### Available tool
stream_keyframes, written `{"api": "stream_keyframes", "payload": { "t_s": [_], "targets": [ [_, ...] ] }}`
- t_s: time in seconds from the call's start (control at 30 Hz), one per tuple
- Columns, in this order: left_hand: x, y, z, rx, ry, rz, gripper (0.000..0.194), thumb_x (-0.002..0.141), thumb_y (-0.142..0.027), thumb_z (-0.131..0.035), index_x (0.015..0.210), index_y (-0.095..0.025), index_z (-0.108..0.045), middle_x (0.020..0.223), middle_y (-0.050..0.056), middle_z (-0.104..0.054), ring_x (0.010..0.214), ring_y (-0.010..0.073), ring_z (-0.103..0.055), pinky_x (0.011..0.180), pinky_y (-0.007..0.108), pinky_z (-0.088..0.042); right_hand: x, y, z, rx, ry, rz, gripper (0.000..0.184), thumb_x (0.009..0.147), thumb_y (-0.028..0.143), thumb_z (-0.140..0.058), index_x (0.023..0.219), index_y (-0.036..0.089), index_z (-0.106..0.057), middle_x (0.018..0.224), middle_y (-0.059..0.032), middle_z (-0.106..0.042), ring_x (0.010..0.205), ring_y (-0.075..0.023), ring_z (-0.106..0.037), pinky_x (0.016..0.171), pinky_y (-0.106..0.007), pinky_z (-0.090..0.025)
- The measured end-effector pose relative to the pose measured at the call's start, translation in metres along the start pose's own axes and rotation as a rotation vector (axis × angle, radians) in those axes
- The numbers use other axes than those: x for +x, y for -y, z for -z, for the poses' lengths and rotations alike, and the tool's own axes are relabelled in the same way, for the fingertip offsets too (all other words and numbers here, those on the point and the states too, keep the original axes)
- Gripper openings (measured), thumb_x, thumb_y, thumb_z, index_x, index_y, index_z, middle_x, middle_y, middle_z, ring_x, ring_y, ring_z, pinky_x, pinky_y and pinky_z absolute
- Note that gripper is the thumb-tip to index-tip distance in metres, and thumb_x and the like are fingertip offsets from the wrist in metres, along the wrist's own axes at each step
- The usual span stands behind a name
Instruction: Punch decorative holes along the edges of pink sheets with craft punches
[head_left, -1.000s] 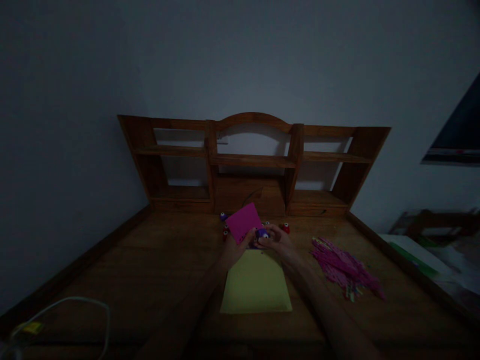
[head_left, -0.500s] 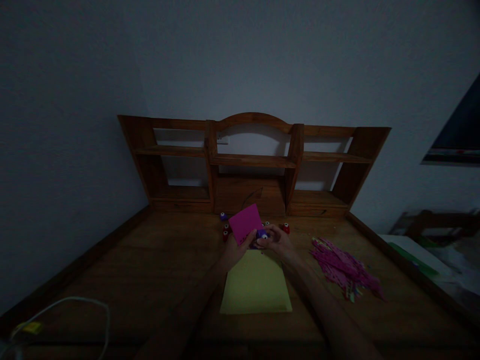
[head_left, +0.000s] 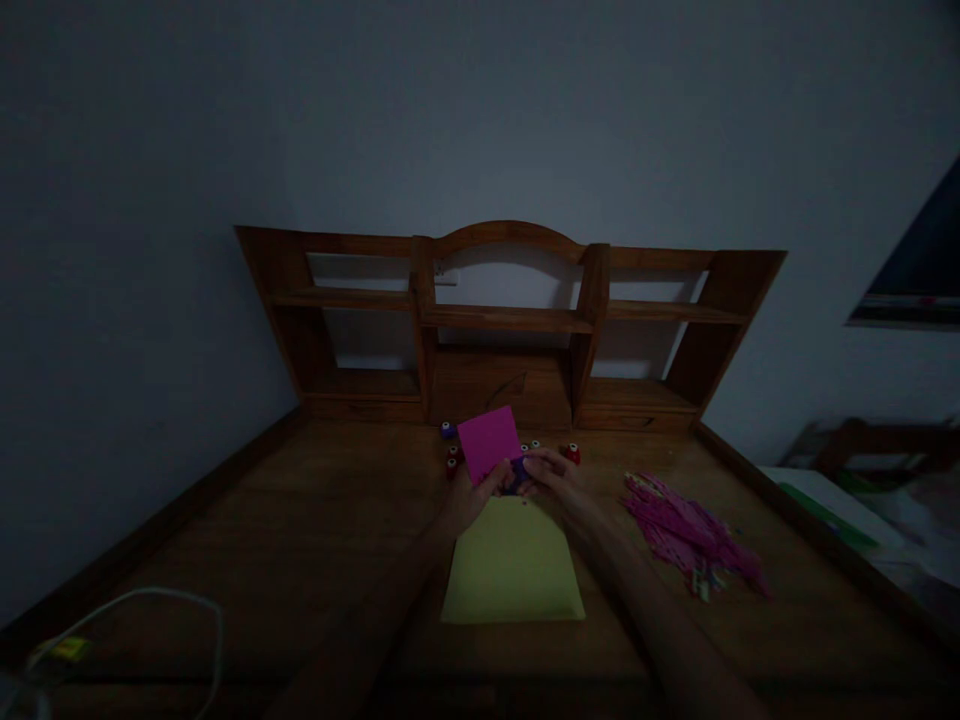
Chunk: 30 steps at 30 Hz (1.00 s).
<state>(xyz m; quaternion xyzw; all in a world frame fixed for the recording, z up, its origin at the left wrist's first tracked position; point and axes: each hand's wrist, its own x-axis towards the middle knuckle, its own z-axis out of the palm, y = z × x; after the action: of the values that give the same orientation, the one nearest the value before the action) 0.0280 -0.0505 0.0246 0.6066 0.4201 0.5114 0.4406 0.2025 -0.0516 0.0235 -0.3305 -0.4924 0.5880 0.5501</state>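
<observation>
My left hand (head_left: 471,502) is closed on a square sheet of pink paper (head_left: 489,440), which tilts up with small cutouts along its lower edge. Between my hands is a small purple craft punch (head_left: 517,473); the paper's lower edge meets it. My right hand (head_left: 559,482) grips this punch, its thumb covering the white-marked top. Fingers hide how far the paper sits in the slot. Below both hands, a pale yellow sheet (head_left: 514,570) lies flat on the desk. Behind them stand a red punch (head_left: 573,454), another purple punch (head_left: 448,430) and several partly hidden ones.
A heap of pink paper strips (head_left: 690,530) with some yellow bits lies to the right on the wooden desk (head_left: 315,520). A wooden shelf unit (head_left: 510,320) stands along the back. At the lower left are a white cable (head_left: 150,592) and a yellow object (head_left: 69,650).
The pink sheet has shifted slightly right and turned a little more upright. My right thumb has moved onto the punch's top, covering its white mark. The yellow sheet has stayed in place.
</observation>
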Motion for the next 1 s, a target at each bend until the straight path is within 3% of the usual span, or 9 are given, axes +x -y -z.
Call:
{"api": "stream_keyframes", "payload": {
  "t_s": [0.3, 0.6, 1.0],
  "targets": [
    [0.004, 0.008, -0.001, 0.013, 0.104, -0.062, 0.031, 0.082, -0.045, -0.06, 0.072, -0.016, -0.06, 0.067, 0.003, -0.061, 0.06, 0.0149, -0.055, 0.058, 0.026, -0.043, 0.0, 0.0, 0.002, -0.039, 0.022, -0.035, 0.03, 0.073, 0.04, -0.078, 0.09, 0.017, -0.068, 0.076, -0.0041, -0.07, 0.057, -0.0146, -0.064, 0.054, -0.027, -0.052],
    [0.004, 0.002, 0.002, -0.042, 0.19, 0.033, 0.038, 0.082, -0.051, -0.059, 0.07, -0.015, -0.061, 0.066, 0.004, -0.062, 0.058, 0.0152, -0.055, 0.055, 0.025, -0.04, -0.001, -0.005, 0.004, -0.023, 0.057, -0.072, 0.026, 0.077, 0.041, -0.074, 0.088, 0.017, -0.072, 0.076, -0.006, -0.07, 0.064, -0.0154, -0.065, 0.06, -0.027, -0.052],
    [0.008, 0.012, 0.001, -0.148, 0.255, 0.028, 0.041, 0.083, -0.052, -0.059, 0.07, -0.013, -0.061, 0.064, 0.005, -0.06, 0.056, 0.0136, -0.053, 0.055, 0.025, -0.04, -0.004, -0.001, 0.002, 0.042, 0.068, -0.096, 0.021, 0.075, 0.038, -0.076, 0.085, 0.019, -0.072, 0.076, -0.0052, -0.07, 0.065, -0.0158, -0.065, 0.06, -0.028, -0.052]
  ]
}}
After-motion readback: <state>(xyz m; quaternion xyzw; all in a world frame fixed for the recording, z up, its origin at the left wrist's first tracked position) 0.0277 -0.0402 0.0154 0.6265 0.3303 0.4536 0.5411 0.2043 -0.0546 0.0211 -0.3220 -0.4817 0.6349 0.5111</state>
